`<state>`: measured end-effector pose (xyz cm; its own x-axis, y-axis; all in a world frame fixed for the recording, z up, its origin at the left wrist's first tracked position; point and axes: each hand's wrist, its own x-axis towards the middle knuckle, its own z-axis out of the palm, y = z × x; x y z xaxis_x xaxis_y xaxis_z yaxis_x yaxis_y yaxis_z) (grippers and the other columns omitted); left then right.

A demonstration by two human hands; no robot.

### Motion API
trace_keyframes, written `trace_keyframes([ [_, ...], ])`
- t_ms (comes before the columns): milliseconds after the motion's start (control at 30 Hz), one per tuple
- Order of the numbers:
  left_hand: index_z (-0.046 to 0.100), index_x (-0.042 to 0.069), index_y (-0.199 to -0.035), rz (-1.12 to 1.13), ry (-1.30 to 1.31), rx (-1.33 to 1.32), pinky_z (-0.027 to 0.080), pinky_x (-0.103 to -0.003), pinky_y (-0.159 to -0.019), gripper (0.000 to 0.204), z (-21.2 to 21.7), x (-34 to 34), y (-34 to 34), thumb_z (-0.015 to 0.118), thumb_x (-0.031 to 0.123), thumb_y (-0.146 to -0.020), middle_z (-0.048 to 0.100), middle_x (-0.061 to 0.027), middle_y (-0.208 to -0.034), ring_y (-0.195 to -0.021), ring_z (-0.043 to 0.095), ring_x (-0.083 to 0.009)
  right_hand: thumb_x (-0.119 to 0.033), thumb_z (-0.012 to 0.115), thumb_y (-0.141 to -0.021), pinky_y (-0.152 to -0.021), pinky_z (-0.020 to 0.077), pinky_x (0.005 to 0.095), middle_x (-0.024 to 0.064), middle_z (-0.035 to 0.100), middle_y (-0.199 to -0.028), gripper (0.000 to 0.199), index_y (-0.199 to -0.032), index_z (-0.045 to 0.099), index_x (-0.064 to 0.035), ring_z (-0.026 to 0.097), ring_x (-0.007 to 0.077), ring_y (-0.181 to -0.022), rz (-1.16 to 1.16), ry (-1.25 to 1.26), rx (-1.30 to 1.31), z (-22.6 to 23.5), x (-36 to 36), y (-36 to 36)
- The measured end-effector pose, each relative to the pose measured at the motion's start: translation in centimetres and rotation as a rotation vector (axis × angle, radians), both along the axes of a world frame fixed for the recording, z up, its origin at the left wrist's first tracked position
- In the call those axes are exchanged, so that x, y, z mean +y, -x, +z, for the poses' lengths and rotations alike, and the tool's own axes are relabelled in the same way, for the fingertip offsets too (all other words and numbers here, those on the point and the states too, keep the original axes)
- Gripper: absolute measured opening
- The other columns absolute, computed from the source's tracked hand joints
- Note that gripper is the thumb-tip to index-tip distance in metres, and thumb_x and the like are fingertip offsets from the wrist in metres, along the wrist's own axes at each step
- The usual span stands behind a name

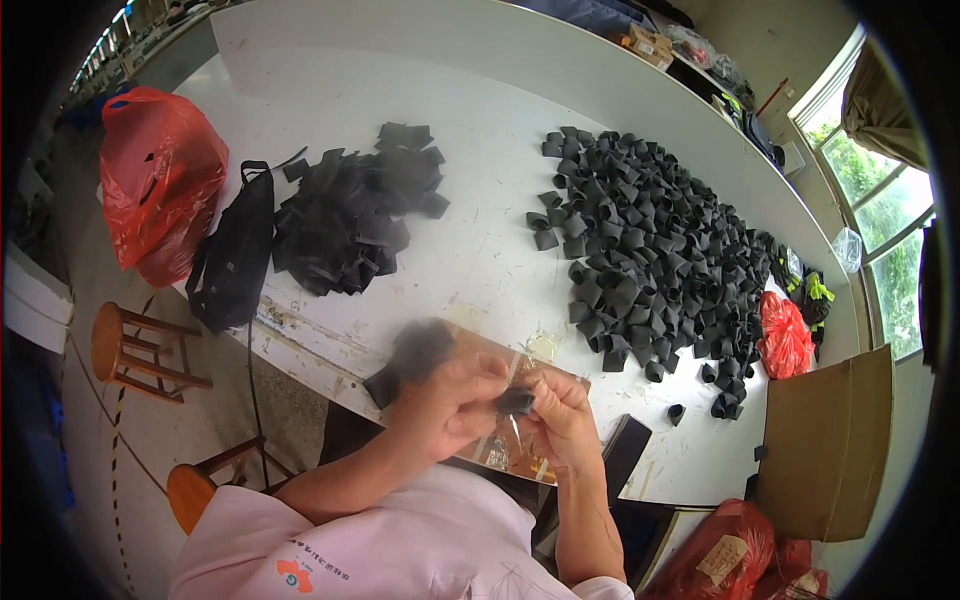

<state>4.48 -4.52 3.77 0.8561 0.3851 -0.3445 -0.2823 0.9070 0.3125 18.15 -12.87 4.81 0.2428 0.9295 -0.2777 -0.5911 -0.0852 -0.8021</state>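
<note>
A: What sits between the two hands?

B: A small black piece [516, 401], pinched just above the near edge of the white surface [470, 250]. The right hand [565, 420] has its fingers closed on it from the right, and the left hand [445, 405] meets it from the left, fingers curled onto the same piece.

A: Does the left hand hold anything more?

B: Yes, a blurred bundle of black strips [410, 358] sticks out past its knuckles, up and to the left.

A: And under the hands?

B: A brown, shiny board [520, 460] lies at the edge of the surface, partly covered by both hands.

A: Farther out?

B: To the right spreads a wide heap of black rolled loops [650, 250]. To the left lies a pile of flat black strips [350, 215], with a black bag [232, 255] hanging over the edge beside it and a red plastic bag [155, 180] beyond that. Two wooden stools [120, 345] stand on the floor on the left. A cardboard box [825, 440] stands at the right, near a smaller red bag [783, 335].
</note>
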Motion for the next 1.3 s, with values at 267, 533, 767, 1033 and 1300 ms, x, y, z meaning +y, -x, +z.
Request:
trace_keyframes([
  [267,0.052,-0.001,-0.104,0.424,-1.450,0.317,0.045,-0.022,-0.066,0.024,2.6,-0.2,-1.1,0.055,0.001,-0.080,0.058,-0.0078,-0.093,-0.079,0.056,-0.0136,-0.023,0.052,-0.087,-0.050,0.0370,0.0246,0.0029,0.050,-0.066,0.025,-0.080,0.054,0.0004,0.045,0.0102,-0.055,-0.179,0.008,-0.851,0.7,-1.0,0.8],
  [533,0.059,0.001,-0.088,0.282,-1.627,0.223,0.043,-0.026,-0.065,0.011,2.2,1.1,-0.7,0.059,-0.001,-0.077,0.057,-0.0085,-0.082,-0.074,0.054,-0.0162,-0.006,0.065,-0.072,-0.049,0.0414,0.0283,0.0088,0.054,-0.075,0.018,-0.087,0.058,-0.0023,0.051,0.0199,-0.060,-0.300,-0.211,-1.517,3.0,-1.3,1.8],
  [767,0.059,0.001,-0.088,0.348,-1.585,0.262,0.043,-0.026,-0.065,0.011,2.6,0.6,-0.8,0.060,0.004,-0.077,0.056,-0.0087,-0.083,-0.073,0.053,-0.0175,-0.002,0.064,-0.071,-0.049,0.0405,0.0287,0.0087,0.055,-0.070,0.011,-0.081,0.059,-0.0018,0.052,0.0218,-0.058,-0.456,-0.393,-1.429,-0.7,-0.1,1.4],
  [1033,0.061,0.002,-0.089,0.271,-1.606,0.194,0.043,-0.025,-0.068,0.010,2.7,0.1,-0.9,0.059,0.007,-0.081,0.056,-0.0080,-0.086,-0.077,0.053,-0.0164,-0.006,0.065,-0.072,-0.047,0.0398,0.0287,0.0096,0.054,-0.072,0.015,-0.085,0.058,-0.0013,0.051,0.0207,-0.056,-0.305,-0.267,-1.363,0.9,-0.9,1.7],
  [1300,0.059,0.003,-0.087,0.351,-0.512,-0.050,0.040,-0.029,-0.081,0.011,1.0,0.3,-0.4,0.055,0.012,-0.085,0.056,-0.0070,-0.087,-0.087,0.050,-0.0159,0.001,0.065,-0.070,-0.045,0.0376,0.0278,0.0089,0.052,-0.067,0.016,-0.085,0.059,0.0002,0.048,0.0197,-0.053,-0.377,-0.309,-1.420,2.6,-0.5,1.8],
])
